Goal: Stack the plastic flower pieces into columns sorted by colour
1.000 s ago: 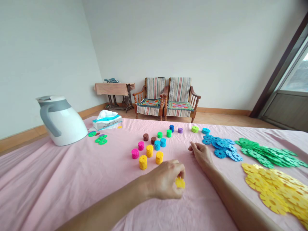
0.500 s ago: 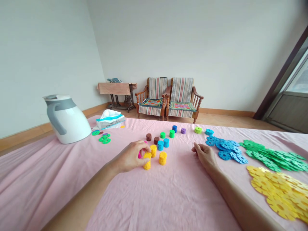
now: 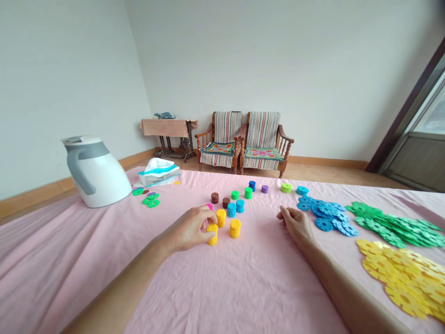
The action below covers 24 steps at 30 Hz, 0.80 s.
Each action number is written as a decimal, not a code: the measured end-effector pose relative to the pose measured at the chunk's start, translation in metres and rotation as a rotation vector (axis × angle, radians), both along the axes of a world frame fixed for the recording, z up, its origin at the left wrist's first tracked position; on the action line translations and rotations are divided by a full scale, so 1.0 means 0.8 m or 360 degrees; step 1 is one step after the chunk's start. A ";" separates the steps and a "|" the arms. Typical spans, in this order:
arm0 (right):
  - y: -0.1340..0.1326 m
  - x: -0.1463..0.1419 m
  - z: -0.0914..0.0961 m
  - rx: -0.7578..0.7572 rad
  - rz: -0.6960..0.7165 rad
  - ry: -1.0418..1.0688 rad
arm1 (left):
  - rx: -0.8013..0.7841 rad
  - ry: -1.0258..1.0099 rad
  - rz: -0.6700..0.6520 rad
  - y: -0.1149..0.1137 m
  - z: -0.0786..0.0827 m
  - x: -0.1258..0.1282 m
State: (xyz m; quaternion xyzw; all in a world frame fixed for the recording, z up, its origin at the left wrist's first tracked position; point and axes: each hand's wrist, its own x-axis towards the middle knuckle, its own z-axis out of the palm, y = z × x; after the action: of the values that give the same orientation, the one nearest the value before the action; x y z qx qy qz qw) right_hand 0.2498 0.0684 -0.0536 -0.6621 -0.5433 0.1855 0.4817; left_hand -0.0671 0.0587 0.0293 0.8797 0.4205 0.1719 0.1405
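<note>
My left hand [image 3: 194,226] has its thumb and fingers curled round the left side of a short stack of yellow snowflake discs [image 3: 212,234] on the cloth. Two more yellow stacks [image 3: 235,228] stand close by, one behind it and one to its right. Partly hidden behind my left fingers is a pink stack [image 3: 209,207]. My right hand [image 3: 295,222] rests on the cloth further right, fingers curled in and thumb against them, with nothing visible in it. Light blue stacks [image 3: 232,210] and brown stacks [image 3: 215,198] stand just beyond the yellow ones.
Loose blue discs [image 3: 325,213], green discs [image 3: 396,225] and yellow discs [image 3: 403,273] lie in heaps on the right. Green, purple and dark blue stacks [image 3: 252,186] stand farther back. At left are a white jug [image 3: 104,178], a tissue box [image 3: 160,174] and several loose discs [image 3: 151,200].
The yellow stack at my left hand now looks lower at its top. My left fingers have shifted slightly and cover more of the pink behind them. My right hand has stayed put.
</note>
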 end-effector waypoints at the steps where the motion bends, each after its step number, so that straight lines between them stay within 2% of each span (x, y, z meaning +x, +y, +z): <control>1: 0.000 0.000 -0.001 0.0001 -0.0001 -0.0002 | -0.0009 -0.0013 0.0011 0.000 0.001 0.000; 4: 0.002 0.002 -0.004 0.0010 0.0000 -0.0012 | -0.0025 -0.0136 0.0082 -0.002 0.004 -0.001; 7: 0.002 0.003 -0.005 0.0007 -0.0020 -0.0018 | 0.0042 -0.0344 0.0245 -0.007 0.000 -0.005; 11: 0.000 0.006 -0.003 -0.0012 -0.0058 0.0009 | 0.0146 -0.0496 0.0464 -0.022 -0.028 -0.018; 16: -0.006 -0.003 0.016 -0.0057 -0.0046 0.0115 | 0.0110 -0.0447 0.0517 -0.053 -0.066 -0.032; 18: -0.016 -0.025 0.030 0.0014 -0.0074 0.0197 | 0.0111 -0.0401 0.0511 -0.063 -0.073 -0.032; 21: -0.044 -0.081 0.051 0.0146 0.0185 0.0032 | 0.0157 -0.0337 0.0490 -0.071 -0.074 -0.028; 24: -0.076 -0.142 0.059 0.0118 0.0357 -0.0276 | 0.0186 -0.0249 0.0484 -0.070 -0.070 -0.023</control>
State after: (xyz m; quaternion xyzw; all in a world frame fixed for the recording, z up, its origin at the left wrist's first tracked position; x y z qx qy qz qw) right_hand 0.1362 0.0080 -0.0066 -0.5926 -0.6599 0.1601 0.4332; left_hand -0.0856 0.0029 -0.0271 0.7967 0.5256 0.2832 0.0938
